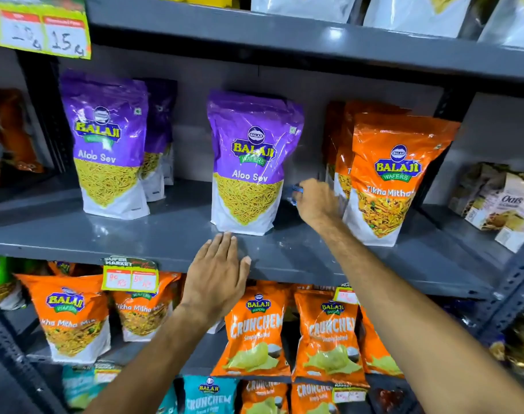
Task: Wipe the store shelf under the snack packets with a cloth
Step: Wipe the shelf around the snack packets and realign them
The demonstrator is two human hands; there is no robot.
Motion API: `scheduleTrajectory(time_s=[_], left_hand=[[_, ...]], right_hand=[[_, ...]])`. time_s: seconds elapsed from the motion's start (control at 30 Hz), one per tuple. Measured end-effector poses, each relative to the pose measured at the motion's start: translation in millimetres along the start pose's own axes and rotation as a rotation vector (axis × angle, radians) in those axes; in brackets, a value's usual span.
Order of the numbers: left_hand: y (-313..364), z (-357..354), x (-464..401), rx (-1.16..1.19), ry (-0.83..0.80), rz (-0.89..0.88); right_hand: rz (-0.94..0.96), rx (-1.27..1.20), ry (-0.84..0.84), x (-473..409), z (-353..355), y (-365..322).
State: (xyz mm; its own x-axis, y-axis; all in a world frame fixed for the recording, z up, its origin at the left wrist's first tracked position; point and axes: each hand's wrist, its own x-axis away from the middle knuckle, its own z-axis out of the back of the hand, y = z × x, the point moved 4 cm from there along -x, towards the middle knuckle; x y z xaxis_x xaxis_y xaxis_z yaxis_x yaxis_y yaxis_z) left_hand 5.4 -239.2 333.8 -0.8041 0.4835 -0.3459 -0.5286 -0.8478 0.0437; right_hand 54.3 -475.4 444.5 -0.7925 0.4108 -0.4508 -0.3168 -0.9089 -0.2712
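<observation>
The grey metal shelf (171,231) runs across the middle of the head view. A purple Aloo Sev packet (250,162) stands upright at its centre. My right hand (317,201) reaches deep onto the shelf between that packet and the orange Tikha Mitha packets (395,174). Its fingers curl round a small blue cloth (295,192), mostly hidden by the hand and pressed near the shelf surface. My left hand (217,273) lies flat with straight fingers over the shelf's front edge, fingertips just below the purple packet's base.
More purple Aloo Sev packets (108,144) stand at the left of the same shelf. Boxed goods (499,201) sit in the bay to the right. Orange Crunchem packets (256,330) fill the shelf below. Yellow price tags (130,276) hang from shelf edges.
</observation>
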Motion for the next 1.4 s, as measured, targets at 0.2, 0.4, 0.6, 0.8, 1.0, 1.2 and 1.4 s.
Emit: scheduleTrajectory(time_s=[0.2,0.4,0.6,0.8,1.0,1.2,1.4], left_hand=[[0.6,-3.3,-2.9,0.005,0.031,0.002],[0.5,-0.5,-8.0,0.009,0.031,0.021],[-3.0,-7.7,-11.4,0.025,-0.024,0.028],[-3.4,-7.8,-11.8,0.018,-0.022,0.033],[-2.1,-7.7,-10.9,-0.005,-0.042,0.021],[-2.0,-4.2,-7.3,0.018,-0.034,0.020],[-2.2,-4.8,-6.6,0.003,-0.066,0.009]], right_hand=[[0.031,0.033,-0.040,-72.4,-43.1,-0.6],[0.055,-0.017,-0.278,-129.6,-99.2,16.0],[0.159,0.017,-0.540,-139.3,-127.5,24.0],[0.156,0.052,-0.512,-121.7,-120.8,23.4],[0.184,0.158,-0.455,-83.2,-99.7,13.3],[0.097,0.137,-0.356,-30.8,-71.5,7.5],[0.144,0.202,-0.373,23.2,-46.1,1.7]])
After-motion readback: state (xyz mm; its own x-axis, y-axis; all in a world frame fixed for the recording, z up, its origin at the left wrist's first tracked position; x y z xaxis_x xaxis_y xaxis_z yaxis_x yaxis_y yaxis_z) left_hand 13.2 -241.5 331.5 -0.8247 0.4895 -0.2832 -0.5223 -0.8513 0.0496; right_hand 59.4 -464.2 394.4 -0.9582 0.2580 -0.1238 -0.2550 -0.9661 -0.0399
